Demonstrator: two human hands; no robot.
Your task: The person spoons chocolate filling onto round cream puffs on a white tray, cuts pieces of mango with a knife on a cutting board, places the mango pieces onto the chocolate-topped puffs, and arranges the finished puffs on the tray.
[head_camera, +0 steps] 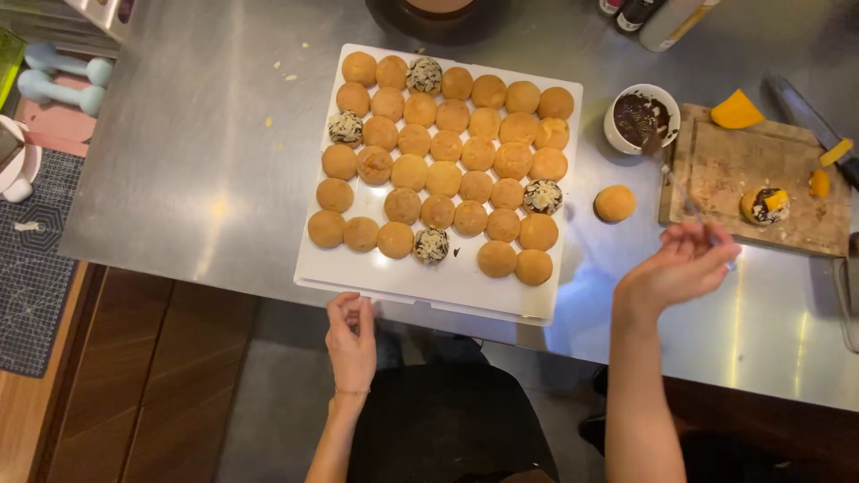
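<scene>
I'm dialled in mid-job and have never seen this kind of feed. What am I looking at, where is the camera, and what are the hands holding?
There is no machine here: one camera sits on a person's head and looks down at their two bare hands. The left hand touches the near edge of a white tray filled with round golden buns, a few coated in chocolate and flakes. The right hand holds a thin utensil that points toward a white cup of chocolate. One loose bun lies on the steel table. A wooden board carries a coated bun and orange pieces.
</scene>
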